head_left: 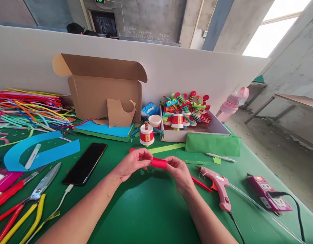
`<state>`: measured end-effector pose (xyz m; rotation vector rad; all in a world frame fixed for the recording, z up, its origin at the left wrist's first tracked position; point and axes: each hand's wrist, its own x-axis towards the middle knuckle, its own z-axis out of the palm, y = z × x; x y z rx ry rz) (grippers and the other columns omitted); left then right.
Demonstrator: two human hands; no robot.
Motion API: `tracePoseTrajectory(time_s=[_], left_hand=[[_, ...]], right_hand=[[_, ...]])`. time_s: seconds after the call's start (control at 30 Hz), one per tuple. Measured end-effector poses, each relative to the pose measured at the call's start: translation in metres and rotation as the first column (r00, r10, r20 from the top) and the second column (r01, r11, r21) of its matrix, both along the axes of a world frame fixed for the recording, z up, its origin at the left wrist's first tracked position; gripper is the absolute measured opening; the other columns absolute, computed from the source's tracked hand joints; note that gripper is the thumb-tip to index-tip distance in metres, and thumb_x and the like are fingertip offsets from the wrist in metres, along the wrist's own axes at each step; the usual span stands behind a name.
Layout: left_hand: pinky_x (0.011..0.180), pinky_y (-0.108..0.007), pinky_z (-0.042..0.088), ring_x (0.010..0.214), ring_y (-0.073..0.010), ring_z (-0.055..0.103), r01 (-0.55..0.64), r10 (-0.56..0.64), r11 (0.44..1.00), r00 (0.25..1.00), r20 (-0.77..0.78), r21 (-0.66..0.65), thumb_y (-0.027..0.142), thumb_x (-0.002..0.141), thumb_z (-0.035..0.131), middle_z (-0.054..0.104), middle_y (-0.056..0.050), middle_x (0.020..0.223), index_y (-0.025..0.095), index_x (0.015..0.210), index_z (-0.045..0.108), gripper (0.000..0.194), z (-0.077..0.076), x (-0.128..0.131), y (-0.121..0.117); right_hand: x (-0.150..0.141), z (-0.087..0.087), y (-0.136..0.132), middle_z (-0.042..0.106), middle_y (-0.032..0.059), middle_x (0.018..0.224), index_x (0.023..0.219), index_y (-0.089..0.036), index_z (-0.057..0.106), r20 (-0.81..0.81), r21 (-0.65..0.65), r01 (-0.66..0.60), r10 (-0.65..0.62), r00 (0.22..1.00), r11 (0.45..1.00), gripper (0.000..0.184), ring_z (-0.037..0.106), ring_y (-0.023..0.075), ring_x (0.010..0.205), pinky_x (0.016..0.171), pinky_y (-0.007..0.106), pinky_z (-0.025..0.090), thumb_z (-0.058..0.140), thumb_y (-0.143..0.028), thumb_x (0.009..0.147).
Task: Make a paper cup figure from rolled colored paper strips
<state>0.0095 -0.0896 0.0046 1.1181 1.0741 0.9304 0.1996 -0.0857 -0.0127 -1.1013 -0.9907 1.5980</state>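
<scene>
Between my hands is a small rolled tube of red paper [159, 163], held level above the green table. My left hand [133, 165] pinches its left end with thumb and fingertips. At the other end, my right hand [178, 172] grips it the same way. Just beyond them stands an upturned paper cup [147, 135] with a red band and green folded paper arms. A pink glue gun [217, 184] lies to the right of my right hand, beside a narrow red strip [201, 184].
Scissors [41, 189], pliers and a black phone [85, 163] lie left. Pipe cleaners [31, 108] are heaped behind them. A cardboard box [105, 91] and a white tray [169, 136] of paper figures stand at the back. A purple power socket [268, 193] sits right.
</scene>
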Motion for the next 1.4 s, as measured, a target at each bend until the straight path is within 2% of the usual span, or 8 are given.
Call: tracePoseTrajectory(time_s=[0.4,0.53,0.67,0.77,0.83,1.0,1.23,1.4], left_hand=[[0.058,-0.025,0.044,0.062,-0.0144,0.056,0.009,0.018,0.993,0.972,-0.234,0.115,0.026,0.065,0.069,0.066,-0.001,0.066,0.018,0.071,0.071,0.01,-0.005,0.004,-0.001],[0.051,-0.024,0.038,0.053,-0.0117,0.049,-0.127,0.163,0.974,0.969,-0.187,0.188,0.027,0.061,0.069,0.062,0.0,0.057,0.019,0.062,0.071,0.009,0.005,-0.003,0.002],[0.053,-0.024,0.039,0.053,-0.011,0.049,-0.461,0.494,0.829,0.869,-0.027,0.318,0.032,0.059,0.071,0.063,0.0,0.058,0.018,0.069,0.073,0.018,0.031,-0.023,0.028],[0.053,-0.023,0.038,0.055,-0.0109,0.049,-0.554,0.616,0.722,0.787,-0.021,0.414,0.03,0.058,0.069,0.062,0.001,0.059,0.017,0.07,0.073,0.018,0.049,-0.035,0.059],[0.055,-0.023,0.039,0.059,-0.0118,0.051,-0.553,0.648,0.697,0.758,-0.071,0.456,0.027,0.058,0.068,0.064,0.0,0.06,0.017,0.069,0.072,0.016,0.057,-0.037,0.078],[0.06,-0.024,0.042,0.064,-0.0135,0.056,-0.451,0.578,0.756,0.8,-0.161,0.474,0.028,0.059,0.069,0.067,-0.001,0.064,0.016,0.066,0.071,0.015,0.061,-0.032,0.105],[0.059,-0.025,0.041,0.062,-0.0132,0.054,-0.357,0.497,0.816,0.835,-0.236,0.455,0.03,0.057,0.073,0.066,0.0,0.061,0.016,0.064,0.072,0.016,0.057,-0.032,0.111],[0.057,-0.024,0.041,0.062,-0.0134,0.054,-0.391,0.551,0.785,0.795,-0.253,0.48,0.028,0.06,0.07,0.066,0.0,0.06,0.017,0.064,0.072,0.012,0.057,-0.033,0.11]], right_hand=[[0.0,0.0,-0.002,0.062,-0.0018,0.059,0.062,-0.018,0.068,0.025,-0.023,-0.096,0.096,0.995,0.995,0.023,0.05,0.0113,0.056,0.06,0.025,0.04,0.085,-0.033,0.055],[-0.001,0.002,-0.003,0.066,-0.0001,0.068,0.079,-0.018,0.072,-0.086,-0.011,-0.077,0.076,0.993,0.997,0.035,0.056,0.0116,0.061,0.065,0.027,0.046,0.084,-0.045,0.061],[-0.001,0.001,-0.001,0.067,0.0006,0.072,0.083,-0.017,0.072,-0.15,-0.093,-0.036,0.021,0.988,0.995,0.045,0.056,0.009,0.059,0.062,0.024,0.047,0.087,-0.051,0.058],[-0.001,-0.002,0.001,0.067,0.0,0.069,0.079,-0.016,0.071,-0.158,-0.137,-0.048,0.026,0.987,0.989,0.046,0.055,0.0074,0.056,0.058,0.022,0.046,0.089,-0.051,0.054],[0.0,-0.005,0.001,0.066,-0.0001,0.068,0.079,-0.016,0.071,-0.15,-0.135,-0.056,0.036,0.988,0.989,0.046,0.054,0.007,0.055,0.057,0.021,0.045,0.089,-0.051,0.055],[0.003,-0.011,0.002,0.067,0.0003,0.07,0.081,-0.016,0.072,-0.135,-0.111,-0.068,0.053,0.989,0.991,0.041,0.054,0.0074,0.057,0.059,0.022,0.047,0.087,-0.049,0.061],[0.003,-0.013,0.001,0.067,0.0004,0.069,0.08,-0.017,0.073,-0.109,-0.117,-0.075,0.062,0.992,0.99,0.043,0.053,0.0073,0.057,0.058,0.021,0.045,0.086,-0.052,0.059],[0.002,-0.01,0.001,0.066,0.0001,0.068,0.078,-0.016,0.073,-0.098,-0.116,-0.071,0.06,0.993,0.991,0.045,0.052,0.0068,0.056,0.057,0.021,0.044,0.086,-0.054,0.057]])
